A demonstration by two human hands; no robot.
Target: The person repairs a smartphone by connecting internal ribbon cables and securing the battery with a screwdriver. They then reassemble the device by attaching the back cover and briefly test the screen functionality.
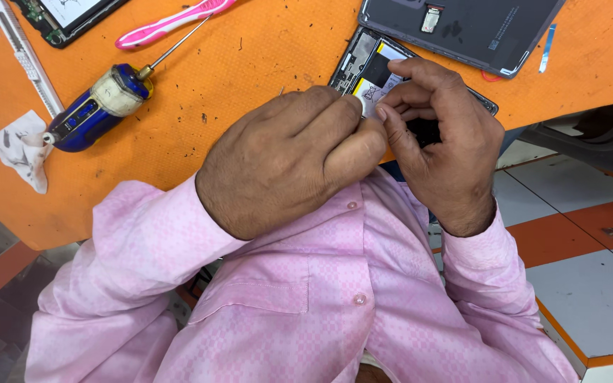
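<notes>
Pink shirt sleeves [143, 269] are filling the bottom of the head view, nearest the camera. Above them, the left hand [289, 159] is curling into a narrow grip, fingertips pinching at the edge of an opened phone [367, 71] lying at the rim of the orange table [235, 64]. Touching it, the right hand [441, 149] is holding the phone's lower end, fingers bent over it. Well apart to the left, a blue screwdriver [97, 106] and a pink toothbrush [172, 23] are lying. Just beyond the phone, a grey back cover [462, 25] is resting.
</notes>
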